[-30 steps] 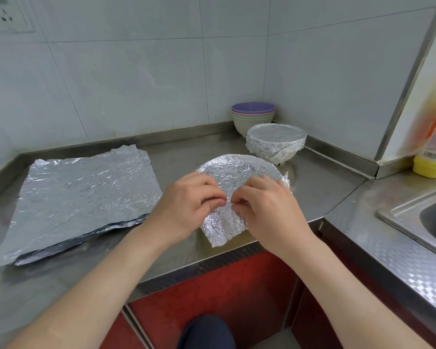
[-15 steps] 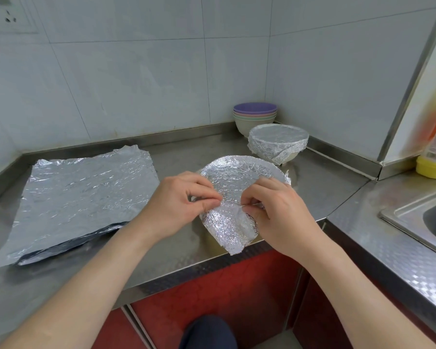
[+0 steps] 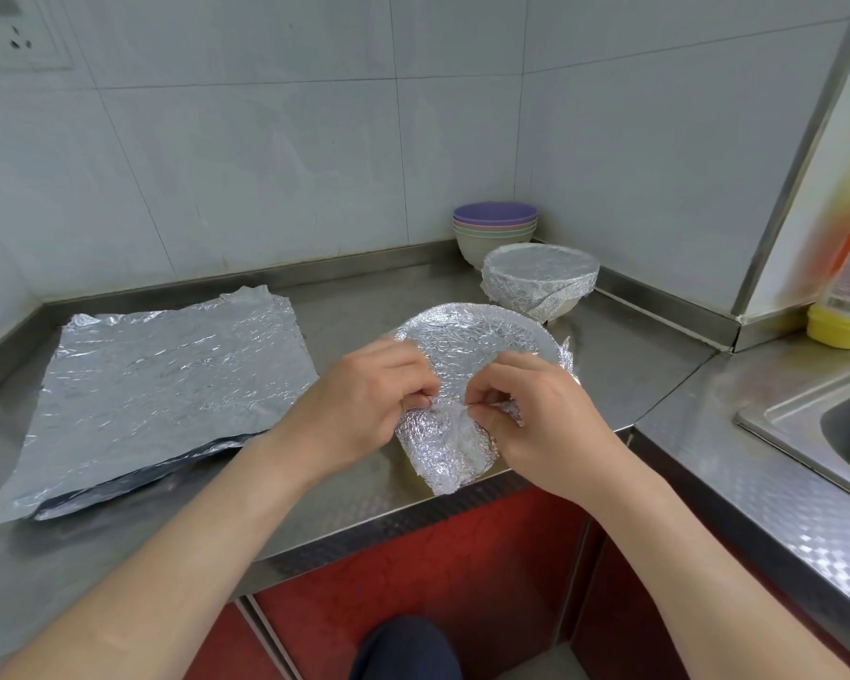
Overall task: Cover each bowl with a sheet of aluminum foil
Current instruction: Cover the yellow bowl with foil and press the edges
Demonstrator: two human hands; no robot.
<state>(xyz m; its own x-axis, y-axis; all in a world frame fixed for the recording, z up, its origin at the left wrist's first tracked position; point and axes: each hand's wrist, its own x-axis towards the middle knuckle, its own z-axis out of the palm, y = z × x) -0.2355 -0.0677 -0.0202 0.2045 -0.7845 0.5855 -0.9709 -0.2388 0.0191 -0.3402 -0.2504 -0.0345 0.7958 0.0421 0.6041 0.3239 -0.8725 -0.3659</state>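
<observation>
- Foil sheet [image 3: 477, 336] lies over a bowl near the steel counter's [image 3: 364, 296] front edge; the bowl itself is almost wholly hidden.
- Left hand [image 3: 364, 400] and right hand [image 3: 541, 414] each pinch the foil at the near rim, fingers curled.
- Loose flap [image 3: 442, 458] hangs toward the counter edge.
- Judged light, thin, crease-holding, easily torn: take it at the edge, fold gently under the rim.
- Behind: one foil-wrapped bowl [image 3: 541, 282], stacked bare bowls [image 3: 494, 228]. Left: spare sheets [image 3: 168, 385].

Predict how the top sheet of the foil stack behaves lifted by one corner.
Likely floppy: sheets in the foil stack look thin and crinkled. Probably very light; the layered sheets beneath may drag along. Creases should hold, as on the foil-covered bowl.
</observation>
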